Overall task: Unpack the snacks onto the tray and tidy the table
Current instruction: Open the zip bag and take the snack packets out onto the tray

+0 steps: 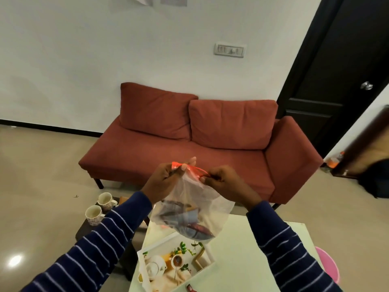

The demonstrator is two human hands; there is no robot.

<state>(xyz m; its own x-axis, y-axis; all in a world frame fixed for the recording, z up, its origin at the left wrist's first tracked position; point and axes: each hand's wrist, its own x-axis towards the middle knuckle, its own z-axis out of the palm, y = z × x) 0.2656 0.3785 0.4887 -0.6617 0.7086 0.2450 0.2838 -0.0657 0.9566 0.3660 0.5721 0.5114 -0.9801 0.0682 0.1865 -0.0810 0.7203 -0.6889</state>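
A clear plastic zip bag point(195, 199) with a red seal strip hangs in the air above the white table point(242, 253). Dark snack packets point(189, 224) show through its lower part. My left hand point(166, 180) pinches the left end of the red strip, and my right hand point(223, 182) pinches the right end. Below the bag lies a white tray point(168, 264) printed with a teapot, a cup and green leaves. A small dark red thing point(190, 288) lies on the table at the tray's near edge.
Two patterned mugs point(99, 207) stand on a low dark stool left of the table. A red sofa point(200, 140) stands behind against the wall. A pink bin point(328, 264) is at the table's right, a dark door point(336, 70) beyond it.
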